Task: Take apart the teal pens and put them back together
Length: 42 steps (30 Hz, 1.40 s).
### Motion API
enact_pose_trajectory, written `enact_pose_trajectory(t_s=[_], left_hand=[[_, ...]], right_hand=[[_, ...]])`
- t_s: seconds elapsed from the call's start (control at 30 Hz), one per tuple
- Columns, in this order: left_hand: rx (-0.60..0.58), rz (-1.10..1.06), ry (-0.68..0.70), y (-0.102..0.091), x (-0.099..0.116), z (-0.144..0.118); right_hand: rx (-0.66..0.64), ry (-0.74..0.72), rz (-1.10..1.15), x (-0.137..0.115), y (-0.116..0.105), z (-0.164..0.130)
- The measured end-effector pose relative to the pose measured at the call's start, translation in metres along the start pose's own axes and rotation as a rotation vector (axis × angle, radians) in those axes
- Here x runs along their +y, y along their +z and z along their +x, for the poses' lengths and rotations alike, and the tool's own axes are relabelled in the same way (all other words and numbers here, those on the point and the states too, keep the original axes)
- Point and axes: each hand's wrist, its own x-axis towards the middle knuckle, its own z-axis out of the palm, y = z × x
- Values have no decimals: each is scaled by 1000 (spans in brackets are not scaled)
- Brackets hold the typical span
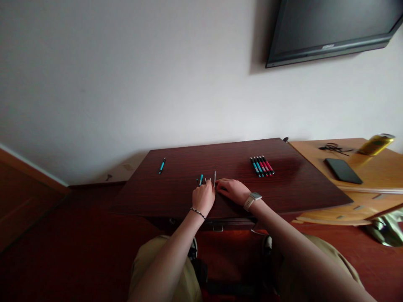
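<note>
My left hand rests on the dark wooden table, fingers curled around a thin upright pen part, with small blue pen pieces just beyond its knuckles. My right hand, with a watch on the wrist, touches the left hand and pinches near the same thin part. A single blue pen lies to the far left. A row of several blue and red pens lies to the right.
A lighter wooden desk adjoins on the right, bearing a black phone, a yellow can and a cable. A wall-mounted TV hangs above. My knees are under the table's near edge.
</note>
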Motion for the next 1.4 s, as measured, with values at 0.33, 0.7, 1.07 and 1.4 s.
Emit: enact_pose_trajectory(t_s=[0.33, 0.7, 1.07, 1.4], left_hand=[[-30, -4, -15, -4, 0, -2], [-7, -9, 22, -3, 4, -6], [20, -46, 82, -5, 25, -2], [27, -76, 147, 5, 49, 0]], right_hand=[[-5, -2, 1, 1, 1, 1], [67, 2, 75, 7, 1, -6], [248, 226, 126, 20, -7, -17], [633, 344, 1344, 35, -17, -24]])
